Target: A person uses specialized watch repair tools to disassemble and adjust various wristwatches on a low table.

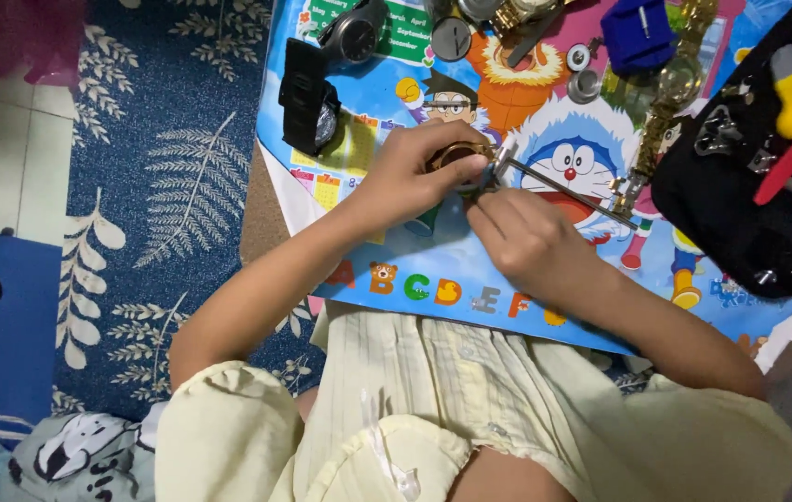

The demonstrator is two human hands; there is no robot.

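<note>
left hand [407,177] grips a gold watch case [456,156]; right hand [521,237] pinches a thin metal tool [563,191] against it (probably prying the back); steady leverage seems needed.

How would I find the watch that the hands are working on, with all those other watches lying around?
Start at the bright cartoon mat on the blue leaf-patterned rug. Near its middle the left hand grips a round gold-rimmed watch case, and the right hand puts a thin dark tool to it. It is the only watch in a hand; the black ones lie loose higher up.
</note>
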